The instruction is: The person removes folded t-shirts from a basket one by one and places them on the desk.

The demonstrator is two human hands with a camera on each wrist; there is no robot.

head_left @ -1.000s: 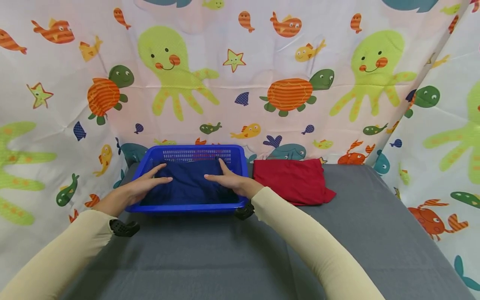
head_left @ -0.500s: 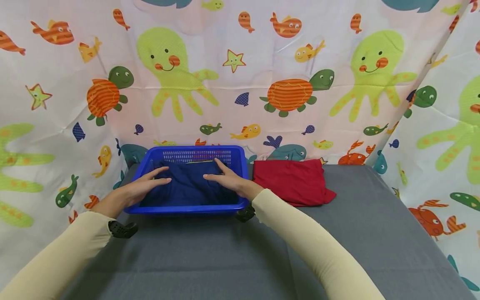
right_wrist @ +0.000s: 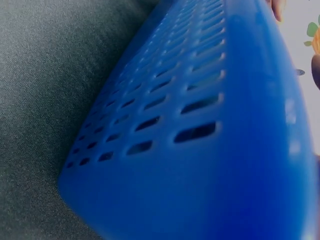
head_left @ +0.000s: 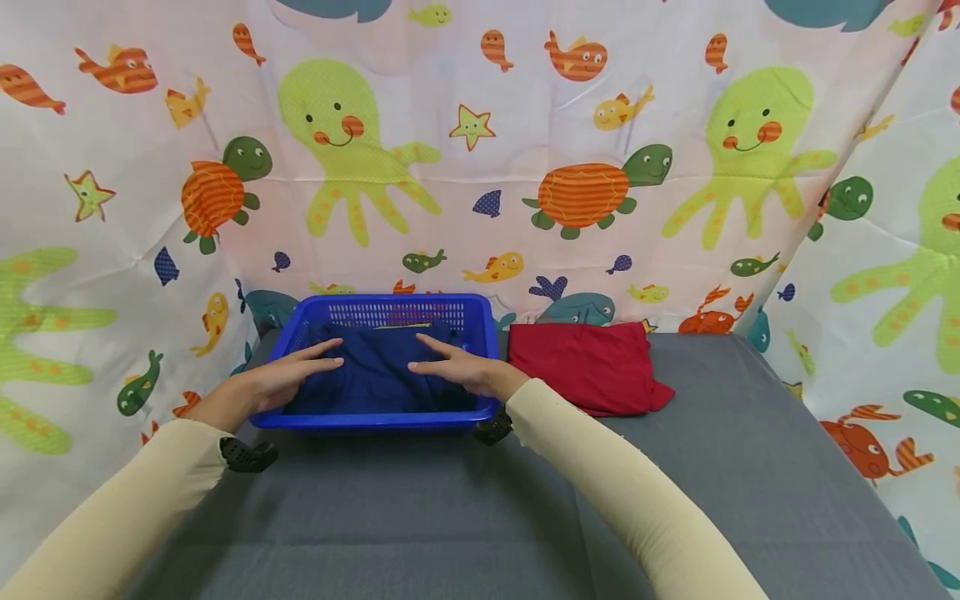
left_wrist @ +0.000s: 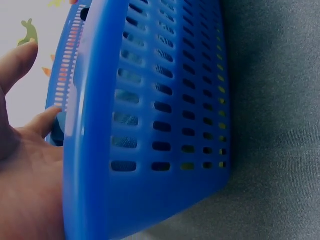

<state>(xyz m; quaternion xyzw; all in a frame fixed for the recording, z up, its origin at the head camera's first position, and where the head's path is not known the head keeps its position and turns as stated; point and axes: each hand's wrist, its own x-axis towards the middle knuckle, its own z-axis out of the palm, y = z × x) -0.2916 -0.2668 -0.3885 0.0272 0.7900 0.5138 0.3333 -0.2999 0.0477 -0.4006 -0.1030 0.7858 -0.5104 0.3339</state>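
In the head view, a blue plastic basket (head_left: 375, 421) stands on the grey cloth-covered table, with a dark navy cloth (head_left: 375, 367) lying folded inside. My left hand (head_left: 281, 383) reaches over the basket's left rim, its visible fingers extended above the cloth. From the right rim my right hand (head_left: 472, 371) reaches in, thumb and forefinger spread apart over the cloth. Whether any fingers touch the cloth is hard to tell. The left wrist view has the left palm (left_wrist: 30, 185) beside the basket's rim (left_wrist: 87, 120). Mostly the slotted basket wall (right_wrist: 165, 165) fills the right wrist view.
A folded red cloth (head_left: 588, 367) lies on the table just right of the basket. Behind and at both sides hangs a white curtain (head_left: 465, 200) printed with sea animals. Grey table surface (head_left: 420, 508) stretches in front of the basket.
My right forefinger has come down and slightly left, off the cloth's back edge. A thin yellow-green strip now shows behind the navy cloth. My left hand has barely moved.
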